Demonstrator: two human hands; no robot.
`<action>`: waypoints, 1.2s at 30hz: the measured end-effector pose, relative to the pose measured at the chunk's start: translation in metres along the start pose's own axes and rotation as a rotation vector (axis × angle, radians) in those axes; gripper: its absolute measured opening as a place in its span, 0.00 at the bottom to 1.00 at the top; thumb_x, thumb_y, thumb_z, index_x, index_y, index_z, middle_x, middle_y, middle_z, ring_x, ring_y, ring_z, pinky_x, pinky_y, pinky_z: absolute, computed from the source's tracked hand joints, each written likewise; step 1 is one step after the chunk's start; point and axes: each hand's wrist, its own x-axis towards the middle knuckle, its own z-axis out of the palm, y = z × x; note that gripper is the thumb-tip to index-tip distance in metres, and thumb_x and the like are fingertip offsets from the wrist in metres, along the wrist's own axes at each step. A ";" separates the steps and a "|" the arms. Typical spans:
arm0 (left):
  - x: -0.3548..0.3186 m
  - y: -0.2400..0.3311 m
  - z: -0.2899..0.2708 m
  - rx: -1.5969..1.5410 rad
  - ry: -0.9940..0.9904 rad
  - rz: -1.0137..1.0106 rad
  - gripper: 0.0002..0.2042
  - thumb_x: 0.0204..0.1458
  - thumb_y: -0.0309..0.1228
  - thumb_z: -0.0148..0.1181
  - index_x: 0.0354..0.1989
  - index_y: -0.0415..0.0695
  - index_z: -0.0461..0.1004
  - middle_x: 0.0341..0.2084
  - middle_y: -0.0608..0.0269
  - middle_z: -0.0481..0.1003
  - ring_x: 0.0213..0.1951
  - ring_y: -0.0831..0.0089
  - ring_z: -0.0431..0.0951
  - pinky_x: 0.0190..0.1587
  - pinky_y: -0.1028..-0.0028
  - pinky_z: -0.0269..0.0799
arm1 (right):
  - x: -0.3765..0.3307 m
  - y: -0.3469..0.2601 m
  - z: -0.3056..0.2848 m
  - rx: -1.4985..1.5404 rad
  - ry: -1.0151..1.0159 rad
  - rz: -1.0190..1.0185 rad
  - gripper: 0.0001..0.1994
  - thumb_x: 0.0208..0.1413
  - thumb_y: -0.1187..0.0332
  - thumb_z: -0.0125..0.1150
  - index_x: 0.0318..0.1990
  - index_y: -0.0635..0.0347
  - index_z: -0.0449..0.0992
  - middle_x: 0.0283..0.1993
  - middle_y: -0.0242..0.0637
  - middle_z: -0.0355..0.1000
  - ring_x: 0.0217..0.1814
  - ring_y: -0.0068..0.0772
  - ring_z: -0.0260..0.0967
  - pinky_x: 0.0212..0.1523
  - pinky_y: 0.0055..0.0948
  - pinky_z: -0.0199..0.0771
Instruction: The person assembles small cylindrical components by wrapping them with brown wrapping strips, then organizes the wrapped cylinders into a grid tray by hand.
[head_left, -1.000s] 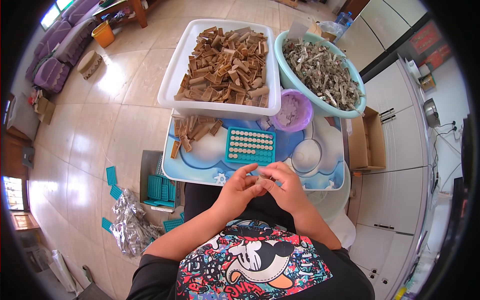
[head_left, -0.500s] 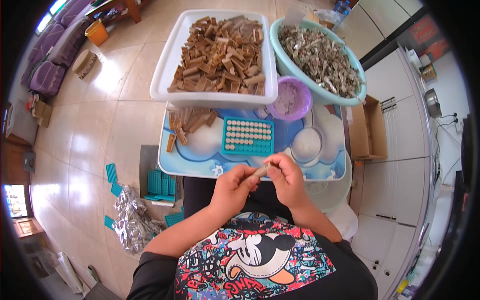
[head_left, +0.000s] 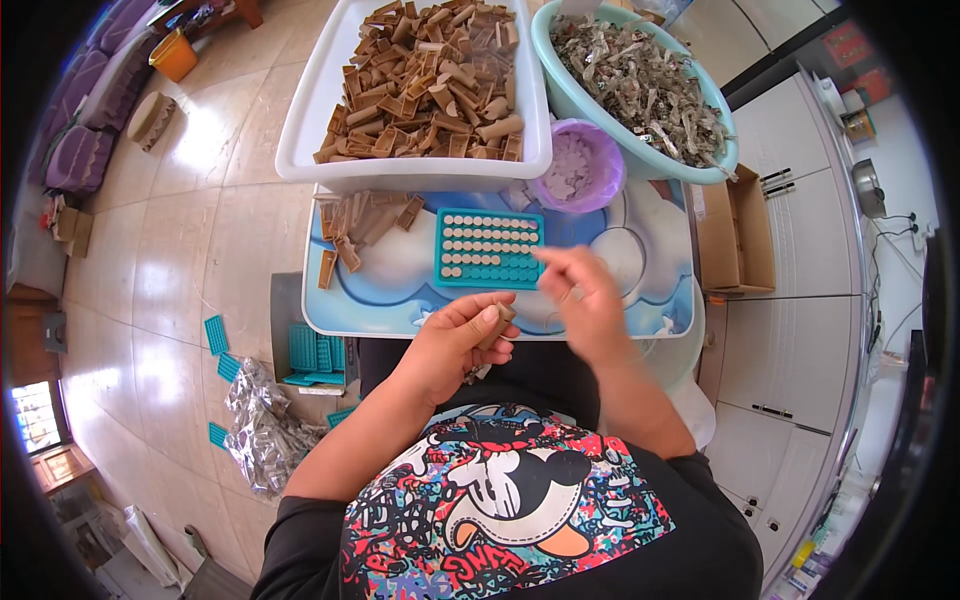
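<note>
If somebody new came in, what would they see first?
Probably the big white tub heaped with brown pieces at the far side of the table, a pale-blue basin of crinkly scraps to its right. Then maybe the teal tray of pale discs in front of the tub, with the right hand by its right edge. Nearer, the left hand holds a small tan piece.

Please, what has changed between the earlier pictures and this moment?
The right hand has let go of the brown piece and moved forward, to the right edge of the teal tray; whether it carries anything is unclear. The left hand still grips the piece. The tray and its rows of pale discs look unchanged.
</note>
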 end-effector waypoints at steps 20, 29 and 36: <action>0.003 -0.003 -0.013 -0.233 0.024 -0.012 0.14 0.56 0.30 0.51 0.48 0.38 0.68 0.38 0.60 0.73 0.39 0.72 0.74 0.46 0.73 0.72 | 0.104 0.032 -0.021 -0.617 0.092 0.031 0.06 0.46 0.69 0.60 0.30 0.61 0.73 0.31 0.41 0.72 0.33 0.42 0.69 0.34 0.34 0.68; 0.005 -0.007 -0.013 -0.366 0.011 0.004 0.14 0.56 0.31 0.50 0.47 0.36 0.66 0.38 0.60 0.72 0.39 0.72 0.74 0.46 0.74 0.72 | 0.006 0.007 0.010 -0.165 0.123 -0.299 0.04 0.46 0.78 0.59 0.31 0.62 0.73 0.33 0.41 0.72 0.35 0.39 0.71 0.34 0.30 0.71; 0.003 -0.010 -0.006 -0.402 -0.006 0.020 0.14 0.56 0.32 0.51 0.43 0.32 0.69 0.34 0.56 0.73 0.36 0.71 0.75 0.46 0.72 0.70 | -0.027 0.003 0.034 -0.049 0.106 -0.298 0.06 0.45 0.79 0.61 0.32 0.64 0.73 0.34 0.41 0.72 0.31 0.39 0.72 0.29 0.28 0.73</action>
